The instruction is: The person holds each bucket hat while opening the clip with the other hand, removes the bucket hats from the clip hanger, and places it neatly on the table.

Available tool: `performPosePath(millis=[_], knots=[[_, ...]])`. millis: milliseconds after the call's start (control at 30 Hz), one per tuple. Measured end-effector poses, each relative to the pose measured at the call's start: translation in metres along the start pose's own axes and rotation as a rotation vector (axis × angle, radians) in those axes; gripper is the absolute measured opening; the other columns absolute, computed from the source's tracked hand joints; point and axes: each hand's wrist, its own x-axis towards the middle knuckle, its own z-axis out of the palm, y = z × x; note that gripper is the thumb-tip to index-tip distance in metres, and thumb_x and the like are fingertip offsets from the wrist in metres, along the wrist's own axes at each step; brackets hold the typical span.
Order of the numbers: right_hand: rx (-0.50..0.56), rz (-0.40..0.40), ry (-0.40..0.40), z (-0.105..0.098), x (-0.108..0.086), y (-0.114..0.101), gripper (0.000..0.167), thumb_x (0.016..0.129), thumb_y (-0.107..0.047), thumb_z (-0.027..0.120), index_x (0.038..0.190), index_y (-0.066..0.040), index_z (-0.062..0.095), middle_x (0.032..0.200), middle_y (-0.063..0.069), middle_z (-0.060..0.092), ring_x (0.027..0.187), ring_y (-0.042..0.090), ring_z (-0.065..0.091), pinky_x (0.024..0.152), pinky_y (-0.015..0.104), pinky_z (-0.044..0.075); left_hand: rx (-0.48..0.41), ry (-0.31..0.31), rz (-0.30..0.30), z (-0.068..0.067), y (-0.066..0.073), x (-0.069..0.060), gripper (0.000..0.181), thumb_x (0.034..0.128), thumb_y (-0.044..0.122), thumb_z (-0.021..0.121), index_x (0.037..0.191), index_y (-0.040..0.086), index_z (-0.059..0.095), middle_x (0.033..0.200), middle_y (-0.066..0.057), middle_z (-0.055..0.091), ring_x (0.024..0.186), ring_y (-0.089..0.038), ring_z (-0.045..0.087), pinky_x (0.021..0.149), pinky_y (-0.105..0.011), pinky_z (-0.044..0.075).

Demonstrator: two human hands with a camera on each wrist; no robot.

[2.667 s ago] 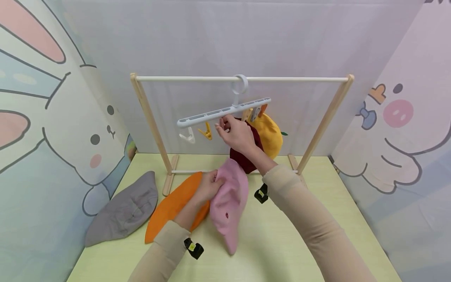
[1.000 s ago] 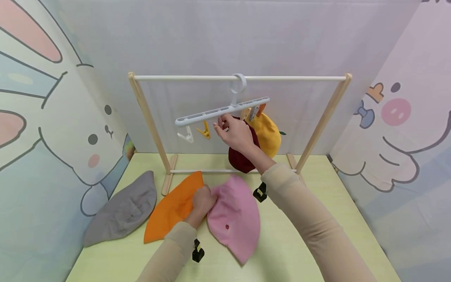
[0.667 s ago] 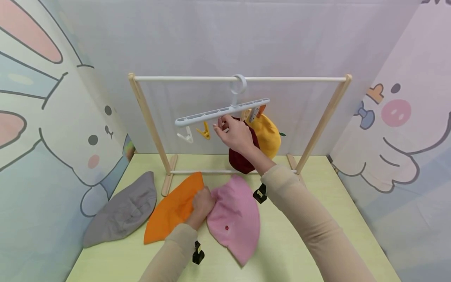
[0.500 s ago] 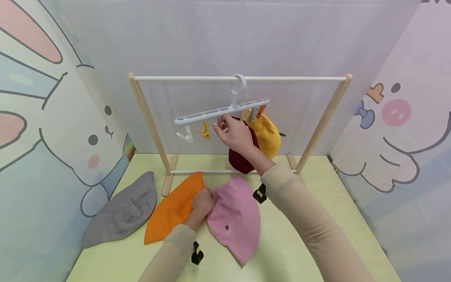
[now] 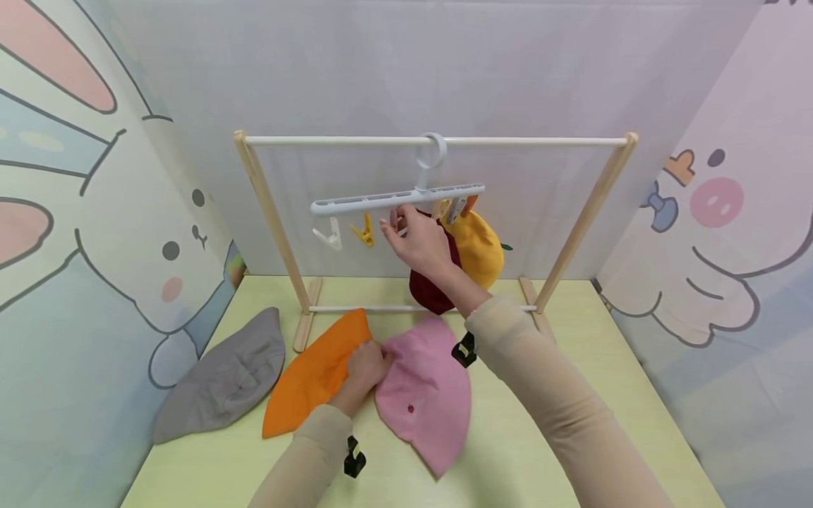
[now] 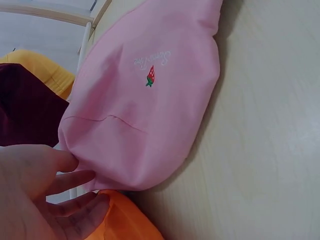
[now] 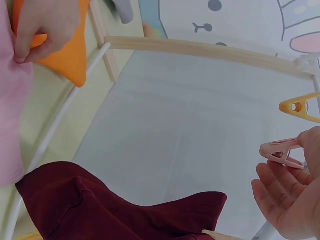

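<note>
My left hand (image 5: 368,363) pinches the edge of the pink hat (image 5: 427,395), which lies on the table beside the orange hat (image 5: 317,374). Under the white hanger (image 5: 365,204), my right hand (image 5: 419,243) holds a pink clip (image 7: 280,151) between thumb and fingers. To its left, a yellow clip (image 5: 365,231) and a white clip (image 5: 329,235) hang from the hanger. On its right side hang the dark red hat (image 5: 435,289) and the yellow hat (image 5: 481,250), with several clips at their tops.
A grey hat (image 5: 231,381) lies at the left of the table (image 5: 540,451). The wooden rack has a white top bar (image 5: 540,142) carrying the hanger, and its lower bar runs behind the hats. Printed curtains stand around the table.
The pink hat, held raised in the oldest frame, is now down on the table, still pinched at its edge. The hanger's left end has swung slightly, and my right hand has shifted a little left.
</note>
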Motion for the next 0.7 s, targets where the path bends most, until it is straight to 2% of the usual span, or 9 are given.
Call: performPosePath(millis=[300,533,700], knots=[[-0.001,0.002,0.037,0.0035,0.0006,-0.0029,0.030,0.089,-0.044,0.054,0.090,-0.014,0.051,0.081,-0.005,0.066,0.072,0.007,0.065,0.052,0.024,0.046,0.026,-0.017,0.017,-0.0009,0.0002,-0.0029,0.029,0.0846,0.031,0.059,0.059,0.016,0.060,0.075,-0.007,0.058,0.060,-0.021,0.054,0.048,-0.036,0.040],[0.004,0.032,0.013,0.0025,0.0020,-0.0028,0.029,0.089,-0.036,0.056,0.106,-0.013,0.053,0.098,0.001,0.068,0.082,0.011,0.067,0.060,0.029,0.050,0.023,-0.046,0.017,-0.0037,0.0006,-0.0035,0.028,0.0842,0.030,0.058,0.059,0.016,0.058,0.077,-0.007,0.057,0.061,-0.021,0.052,0.049,-0.036,0.039],[0.002,0.036,0.008,0.0012,0.0027,-0.0008,0.028,0.089,-0.031,0.056,0.111,-0.013,0.054,0.098,0.000,0.069,0.084,0.012,0.066,0.066,0.031,0.050,0.023,-0.050,0.023,-0.0069,0.0011,-0.0045,0.025,0.0841,0.029,0.059,0.063,0.016,0.063,0.080,-0.009,0.057,0.064,-0.022,0.053,0.051,-0.037,0.040]])
